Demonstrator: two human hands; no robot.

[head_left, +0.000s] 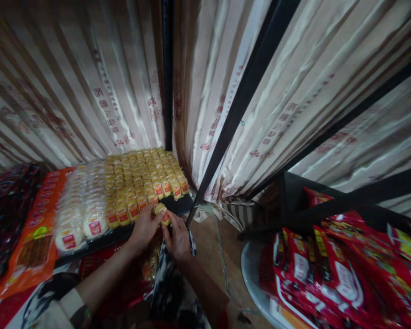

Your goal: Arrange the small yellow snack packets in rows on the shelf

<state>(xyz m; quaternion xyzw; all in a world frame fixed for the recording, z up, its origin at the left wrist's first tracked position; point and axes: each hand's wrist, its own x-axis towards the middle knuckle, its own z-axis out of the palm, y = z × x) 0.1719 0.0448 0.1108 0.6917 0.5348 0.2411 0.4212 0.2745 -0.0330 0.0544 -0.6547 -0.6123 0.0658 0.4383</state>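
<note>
My left hand point(144, 227) and my right hand point(178, 240) meet at the front right corner of a black shelf point(178, 205). Both are closed round one yellow snack packet point(162, 214) with a red label, held at the shelf edge. Rows of the same yellow packets point(140, 178) fill the shelf behind it, standing upright. To their left lie rows of white round packets point(82, 208). A black-and-white patterned bag point(173, 288) hangs below my hands.
An orange flat pack point(34, 237) and dark glossy packs point(3, 205) lie at the left. Red snack bags point(329, 269) are piled at the lower right beside a grey round rim point(251, 278). Black frame bars point(246, 87) cross shiny printed curtains point(89, 82). Brown floor point(208, 246) shows between.
</note>
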